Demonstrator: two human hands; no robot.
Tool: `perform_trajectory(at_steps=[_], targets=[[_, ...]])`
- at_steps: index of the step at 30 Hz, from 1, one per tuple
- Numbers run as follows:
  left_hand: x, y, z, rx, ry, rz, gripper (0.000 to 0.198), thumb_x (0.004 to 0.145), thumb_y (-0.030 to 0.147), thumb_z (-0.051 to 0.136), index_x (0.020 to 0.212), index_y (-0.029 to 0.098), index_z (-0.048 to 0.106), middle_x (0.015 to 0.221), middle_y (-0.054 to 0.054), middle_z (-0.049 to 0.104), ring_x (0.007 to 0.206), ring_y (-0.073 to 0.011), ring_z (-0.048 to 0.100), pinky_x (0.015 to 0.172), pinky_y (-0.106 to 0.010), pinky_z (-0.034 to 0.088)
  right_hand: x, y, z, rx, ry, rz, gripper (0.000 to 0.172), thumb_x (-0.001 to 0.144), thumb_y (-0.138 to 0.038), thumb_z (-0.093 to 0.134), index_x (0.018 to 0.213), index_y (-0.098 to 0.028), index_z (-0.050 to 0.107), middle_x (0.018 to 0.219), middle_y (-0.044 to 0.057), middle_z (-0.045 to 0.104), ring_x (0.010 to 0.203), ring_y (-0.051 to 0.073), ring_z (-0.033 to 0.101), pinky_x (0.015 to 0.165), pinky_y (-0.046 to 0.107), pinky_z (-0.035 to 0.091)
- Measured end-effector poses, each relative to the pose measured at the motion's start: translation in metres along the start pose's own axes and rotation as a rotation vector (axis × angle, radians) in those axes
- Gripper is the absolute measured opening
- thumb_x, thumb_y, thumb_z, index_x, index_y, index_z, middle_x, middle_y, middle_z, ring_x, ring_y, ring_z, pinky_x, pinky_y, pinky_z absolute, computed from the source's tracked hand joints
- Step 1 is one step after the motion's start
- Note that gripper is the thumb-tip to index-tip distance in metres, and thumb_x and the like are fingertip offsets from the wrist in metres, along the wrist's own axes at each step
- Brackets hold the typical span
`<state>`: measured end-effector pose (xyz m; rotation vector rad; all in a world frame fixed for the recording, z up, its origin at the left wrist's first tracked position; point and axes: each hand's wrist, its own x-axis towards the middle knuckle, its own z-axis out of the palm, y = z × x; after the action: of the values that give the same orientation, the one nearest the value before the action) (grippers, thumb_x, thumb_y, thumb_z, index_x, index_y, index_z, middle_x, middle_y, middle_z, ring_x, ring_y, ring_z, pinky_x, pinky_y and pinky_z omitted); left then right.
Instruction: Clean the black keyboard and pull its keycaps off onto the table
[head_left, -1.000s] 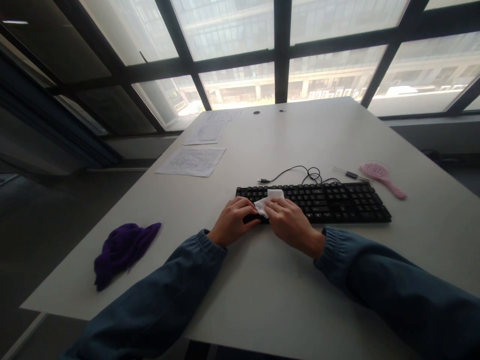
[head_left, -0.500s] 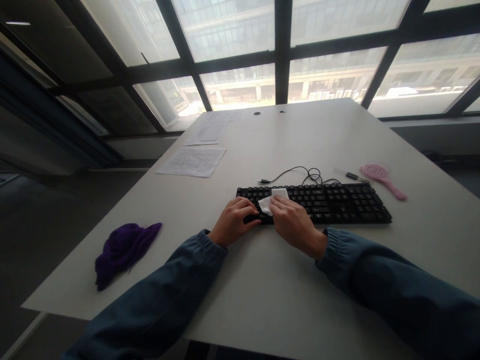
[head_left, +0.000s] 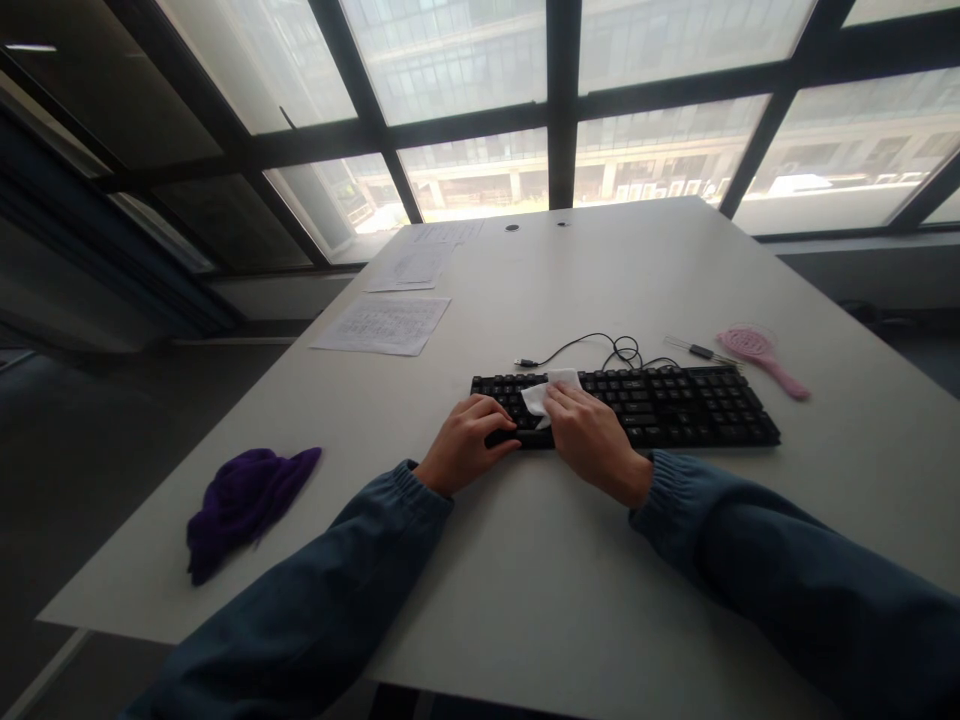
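A black keyboard lies across the middle of the white table. My left hand rests on the keyboard's left front corner, fingers curled over its edge. My right hand presses a white wipe onto the left-hand keys, fingers closed over it. The wipe's far corner sticks out beyond my fingers, near the keyboard's back edge.
The keyboard's black cable loops behind it. A pink hairbrush and a thin dark tool lie at the right rear. A purple cloth sits near the left edge. Printed sheets lie at the far left. Large windows stand beyond.
My right hand has slid the wipe a little to the right and away from me over the keys. My left hand has stayed on the keyboard's corner.
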<state>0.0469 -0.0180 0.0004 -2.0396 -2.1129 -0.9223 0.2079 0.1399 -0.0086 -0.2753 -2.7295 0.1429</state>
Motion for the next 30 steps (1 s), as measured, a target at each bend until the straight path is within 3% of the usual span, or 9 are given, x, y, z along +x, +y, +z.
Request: perform_trajectory(at_steps=[6,11,16,22,27,30], targets=[[-0.001,-0.001,0.000,0.005,0.000,0.001,0.014,0.082,0.027,0.079,0.091,0.021,0.071,0.097,-0.006,0.069,0.096,-0.0228,0.061,0.087,-0.041,0.053,-0.004,-0.011,-0.014,0.042,-0.018,0.047,0.026,0.094,-0.009,0.045,0.099,-0.013,0.071,0.118,0.014,0.073,0.117,0.024,0.065,0.101,0.033,0.050],[0.000,-0.002,0.000,0.007,-0.005,0.003,0.012,0.083,0.028,0.077,0.091,0.021,0.071,0.097,-0.006,0.069,0.096,-0.0228,0.061,0.088,-0.042,0.053,0.001,0.002,-0.004,0.032,0.060,0.002,0.037,0.092,-0.003,0.044,0.121,-0.006,0.066,0.136,0.018,0.064,0.132,0.026,0.055,0.114,0.037,0.041],[0.000,0.001,-0.001,0.007,-0.007,0.001,0.013,0.082,0.028,0.078,0.090,0.021,0.071,0.096,-0.006,0.070,0.096,-0.0230,0.061,0.087,-0.042,0.053,0.001,0.003,-0.002,-0.012,0.009,-0.009,0.037,0.091,-0.003,0.044,0.121,-0.004,0.067,0.133,0.019,0.065,0.130,0.028,0.057,0.114,0.037,0.041],[-0.001,-0.001,0.000,0.007,-0.012,-0.005,0.012,0.083,0.029,0.077,0.091,0.022,0.071,0.098,-0.006,0.069,0.097,-0.0232,0.062,0.088,-0.042,0.053,-0.004,-0.010,-0.015,0.004,-0.027,0.069,0.025,0.094,-0.008,0.045,0.096,-0.013,0.070,0.108,0.014,0.074,0.104,0.024,0.069,0.095,0.033,0.052],[-0.001,0.000,0.000,-0.004,-0.004,0.004,0.013,0.085,0.032,0.076,0.091,0.021,0.071,0.097,-0.007,0.069,0.096,-0.0226,0.061,0.088,-0.041,0.053,-0.001,0.000,-0.008,0.000,0.083,0.024,0.038,0.094,-0.004,0.043,0.125,-0.006,0.064,0.135,0.018,0.064,0.131,0.027,0.056,0.113,0.037,0.040],[-0.001,0.002,-0.001,-0.004,-0.004,-0.005,0.013,0.087,0.033,0.074,0.091,0.021,0.072,0.097,-0.007,0.069,0.096,-0.0224,0.061,0.089,-0.041,0.053,-0.001,0.002,-0.004,-0.011,0.047,0.024,0.038,0.092,-0.004,0.044,0.123,-0.005,0.064,0.136,0.018,0.064,0.131,0.027,0.056,0.114,0.037,0.040]])
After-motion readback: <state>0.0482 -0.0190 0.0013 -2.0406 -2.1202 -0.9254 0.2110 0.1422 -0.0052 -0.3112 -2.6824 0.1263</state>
